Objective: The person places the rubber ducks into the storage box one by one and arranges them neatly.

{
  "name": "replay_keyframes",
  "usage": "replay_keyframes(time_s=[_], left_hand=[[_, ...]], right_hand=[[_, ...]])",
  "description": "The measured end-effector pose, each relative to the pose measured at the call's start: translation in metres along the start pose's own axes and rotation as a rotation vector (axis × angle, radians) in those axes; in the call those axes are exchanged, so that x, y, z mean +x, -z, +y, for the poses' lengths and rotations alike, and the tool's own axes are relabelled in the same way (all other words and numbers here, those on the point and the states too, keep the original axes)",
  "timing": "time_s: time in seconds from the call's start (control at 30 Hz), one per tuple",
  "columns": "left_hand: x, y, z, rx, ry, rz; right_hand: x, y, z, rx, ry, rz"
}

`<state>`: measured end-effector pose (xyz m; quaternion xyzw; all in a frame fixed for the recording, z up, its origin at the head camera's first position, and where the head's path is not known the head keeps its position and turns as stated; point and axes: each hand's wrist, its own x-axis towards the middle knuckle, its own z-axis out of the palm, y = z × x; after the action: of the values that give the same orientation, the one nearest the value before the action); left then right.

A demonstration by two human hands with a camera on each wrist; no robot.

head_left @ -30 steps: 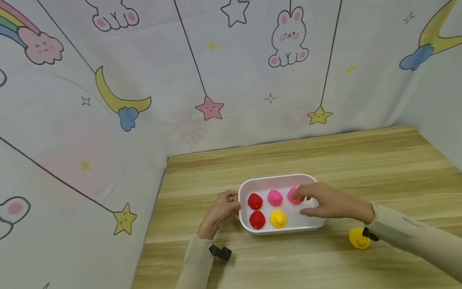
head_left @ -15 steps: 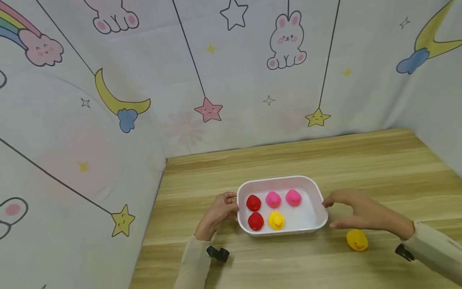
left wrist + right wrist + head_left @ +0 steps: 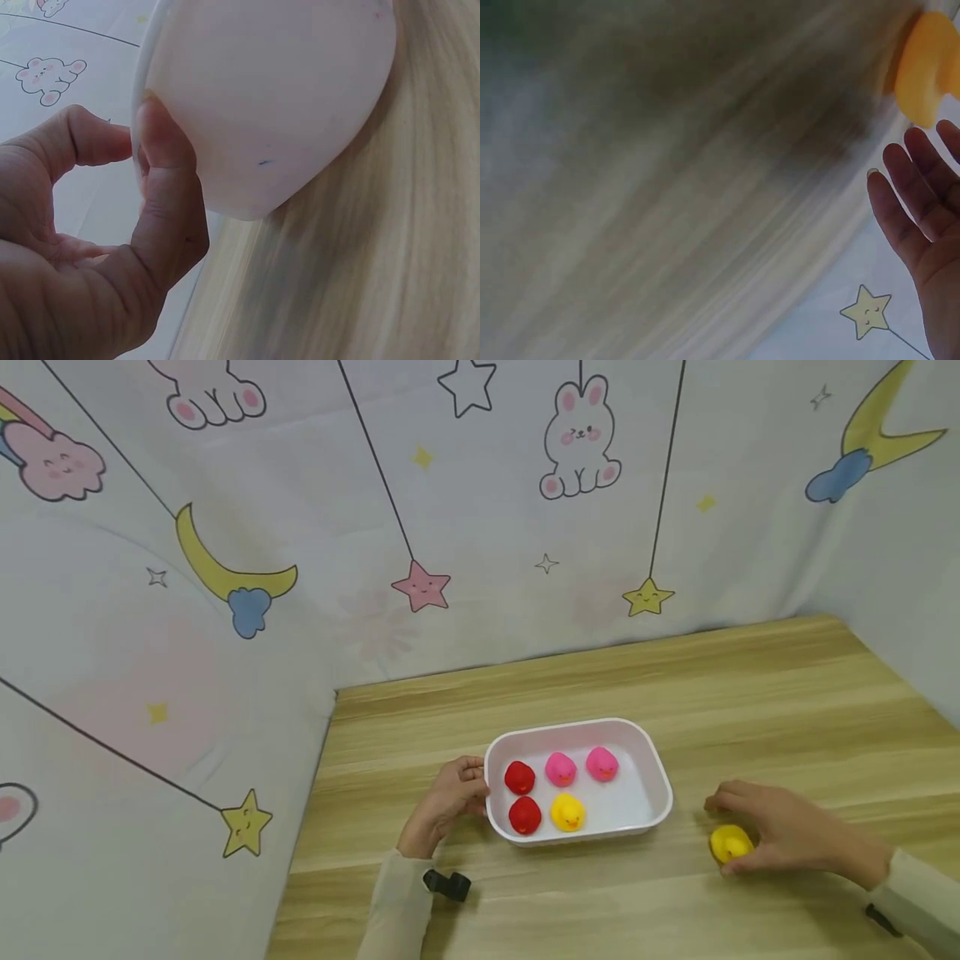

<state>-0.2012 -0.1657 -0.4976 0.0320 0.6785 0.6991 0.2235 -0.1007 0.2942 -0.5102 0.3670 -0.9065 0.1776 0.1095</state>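
A white plastic tray (image 3: 630, 818) stands on the table and holds two red ducks, two pink ducks and a yellow duck (image 3: 568, 812). At its left end my left hand (image 3: 448, 797) pinches the rim; the left wrist view shows thumb and finger on either side of the tray wall (image 3: 285, 97). Right of the tray sits another yellow rubber duck (image 3: 729, 843). My right hand (image 3: 787, 831) reaches round that duck, fingers behind it and thumb in front. In the right wrist view the relaxed fingers (image 3: 896, 206) are spread close to the yellow duck (image 3: 922, 71).
The tray and loose duck are on a wood-grain table (image 3: 600, 902). A white cloth (image 3: 495, 543) printed with rabbits, moons and stars hangs behind and to the left. Dark wrist devices sit at both sleeves, one beside the left wrist (image 3: 447, 885).
My right hand has moved from above the tray, off to the right, and down around the loose yellow duck. One pink duck it covered is now uncovered. My left hand stays at the rim.
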Motion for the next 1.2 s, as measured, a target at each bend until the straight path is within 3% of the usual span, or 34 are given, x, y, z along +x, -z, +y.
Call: replay_keyframes(time_s=[0.4,0.6,0.8,1.0,1.2], left_hand=[[-0.001,0.0,-0.002,-0.007,0.004,-0.011],[0.0,0.0,-0.002,-0.013,-0.001,-0.006],[0.001,0.0,-0.002,-0.015,-0.005,-0.006],[0.001,0.0,-0.003,-0.009,-0.002,-0.003],[0.001,0.0,-0.003,-0.011,-0.001,0.0]], right_hand=[[-0.01,-0.008,0.002,-0.03,0.004,-0.026],[-0.013,-0.006,0.007,0.075,-0.046,-0.052],[-0.015,-0.004,0.01,0.213,-0.103,0.037],[-0.01,-0.001,0.009,0.285,-0.086,0.187],[0.0,0.013,0.002,0.381,-0.147,0.228]])
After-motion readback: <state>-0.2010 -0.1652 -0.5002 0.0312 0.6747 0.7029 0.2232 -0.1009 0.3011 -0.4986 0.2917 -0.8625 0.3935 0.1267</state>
